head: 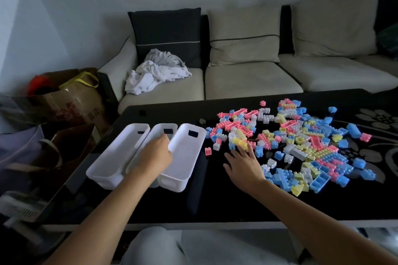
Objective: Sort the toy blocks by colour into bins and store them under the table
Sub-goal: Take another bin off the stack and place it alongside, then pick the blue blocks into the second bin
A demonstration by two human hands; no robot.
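A heap of pink, blue, yellow and white toy blocks (301,142) is spread over the right half of the black table (226,200). Three white bins stand side by side on the left: the left bin (114,157), the middle bin (160,130) and the right bin (187,153), all apparently without blocks. My left hand (156,154) hovers over the middle bin, its fingers curled on the right bin's left rim. My right hand (243,163) lies with fingers spread at the heap's near-left edge, fingertips touching a yellow block (240,143).
A loose pink block (208,151) lies between the bins and the heap. Behind the table is a beige sofa (247,79) with cushions and crumpled white cloths (155,75). Cardboard boxes and bags (64,97) crowd the floor at the left.
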